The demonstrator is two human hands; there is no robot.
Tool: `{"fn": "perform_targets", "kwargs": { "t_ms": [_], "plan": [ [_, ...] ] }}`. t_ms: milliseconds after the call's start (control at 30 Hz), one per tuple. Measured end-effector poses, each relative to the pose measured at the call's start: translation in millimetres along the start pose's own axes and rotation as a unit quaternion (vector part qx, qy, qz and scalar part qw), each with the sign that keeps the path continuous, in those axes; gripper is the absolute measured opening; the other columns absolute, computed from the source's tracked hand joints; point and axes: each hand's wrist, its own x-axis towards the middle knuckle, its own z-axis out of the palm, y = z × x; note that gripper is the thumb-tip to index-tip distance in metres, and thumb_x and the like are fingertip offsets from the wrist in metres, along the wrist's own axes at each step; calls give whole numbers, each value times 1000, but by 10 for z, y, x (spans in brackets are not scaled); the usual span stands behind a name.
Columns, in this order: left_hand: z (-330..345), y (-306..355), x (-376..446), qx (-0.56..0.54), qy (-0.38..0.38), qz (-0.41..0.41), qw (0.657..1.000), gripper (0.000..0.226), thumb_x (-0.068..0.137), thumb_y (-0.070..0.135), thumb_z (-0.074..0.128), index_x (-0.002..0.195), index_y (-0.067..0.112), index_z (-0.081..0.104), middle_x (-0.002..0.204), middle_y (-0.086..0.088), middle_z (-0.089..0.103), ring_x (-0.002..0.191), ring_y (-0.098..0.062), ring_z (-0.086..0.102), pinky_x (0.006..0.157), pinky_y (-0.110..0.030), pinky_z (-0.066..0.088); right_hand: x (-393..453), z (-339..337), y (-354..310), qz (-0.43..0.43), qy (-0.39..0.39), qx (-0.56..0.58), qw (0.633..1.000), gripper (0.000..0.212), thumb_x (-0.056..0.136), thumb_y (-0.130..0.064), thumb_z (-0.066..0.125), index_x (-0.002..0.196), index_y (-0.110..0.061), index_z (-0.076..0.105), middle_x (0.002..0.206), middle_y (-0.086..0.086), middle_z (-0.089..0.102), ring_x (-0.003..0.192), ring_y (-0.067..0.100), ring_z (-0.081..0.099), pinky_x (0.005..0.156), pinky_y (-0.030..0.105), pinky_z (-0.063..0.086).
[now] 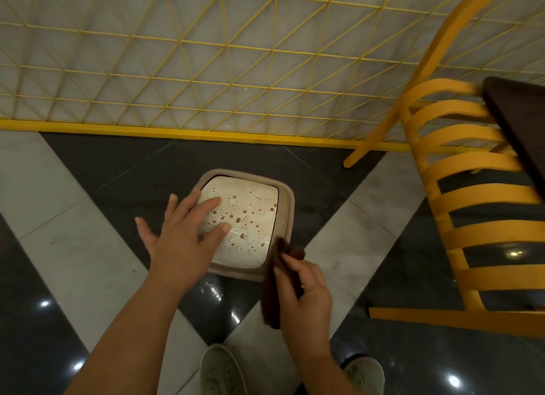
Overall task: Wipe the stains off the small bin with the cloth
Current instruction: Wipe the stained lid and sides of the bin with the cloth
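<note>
The small bin [287,214] stands on the floor in the middle of the view, seen from above. It has a beige rim and a white square lid speckled with brown stains [247,214]. My left hand [184,232] lies open with spread fingers, its fingertips resting on the lid's left side. Just off the bin's near right corner, my right hand [300,294] grips a dark brown cloth [272,288]. The cloth hangs down past the rim and its top reaches the lid's corner.
A yellow slatted chair [472,205] and a dark table edge [519,129] stand close on the right. A yellow wire-grid fence [206,70] runs behind the bin. My two pale shoes [221,371] stand below on the glossy black and white floor tiles.
</note>
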Motion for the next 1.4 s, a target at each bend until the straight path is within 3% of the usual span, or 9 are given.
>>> {"fn": "perform_targets", "kwargs": {
  "t_ms": [133,233,467,600,733,867,1033,1200,1400],
  "plan": [
    [0,-16,-18,4,-19,0,1000,51,88,51,51,137,49,36,157,19,13,147,-11,-3,108,-55,-22,74,75,-134,-57,7,-5,998,32,87,-21,63,103,-48,56,107,-21,57,104,-8,51,90,6,41],
    [33,-18,-1,-21,-38,-4,999,58,88,46,57,139,49,31,156,21,7,147,-11,2,108,-60,-19,400,3,-187,-40,16,-3,999,25,89,-23,60,109,-38,60,110,-18,56,103,-10,50,90,7,41],
    [23,54,23,-70,-51,-26,996,58,88,43,57,139,51,29,156,21,6,145,-15,12,111,-63,-11,444,62,-52,108,13,78,991,24,89,-30,60,111,-40,59,108,-16,60,98,4,58,90,36,53],
    [14,55,17,-76,-50,-23,996,55,89,43,55,137,53,30,156,23,7,145,-14,13,111,-64,-8,225,47,-88,8,-23,11,1000,26,89,-22,61,107,-42,60,107,-22,57,100,-4,54,93,27,50],
    [-9,36,-2,-69,-54,-14,996,56,88,44,56,138,52,31,155,22,9,144,-14,18,111,-64,-7,472,-13,-267,-9,48,25,998,26,91,-26,58,112,-41,58,106,-24,53,99,-9,51,91,24,48],
    [8,15,5,-61,-31,1,998,49,92,38,52,138,47,36,154,13,19,141,-19,24,114,-63,4,594,41,-402,-37,22,-67,997,32,92,-26,55,124,-31,55,112,-18,48,94,-11,47,87,11,42],
    [38,-44,-12,-102,-2,23,994,42,95,31,48,134,45,45,149,7,29,135,-23,32,110,-54,30,321,221,-371,-149,-75,-173,971,34,90,-26,57,124,-31,56,120,-12,51,107,1,49,98,21,42],
    [53,33,-94,-67,-43,28,996,42,95,37,42,135,50,41,143,10,29,133,-21,30,113,-55,22,699,-26,-308,-19,34,-106,994,33,90,-31,56,122,-36,55,115,-18,47,103,3,50,94,35,50],
    [36,130,-123,-15,-51,-3,999,46,96,38,42,138,53,31,147,13,22,140,-15,17,115,-59,1,247,214,-238,-156,-65,-177,970,32,88,-26,59,119,-32,59,115,-16,54,101,-9,44,86,-1,31]
  ]
}}
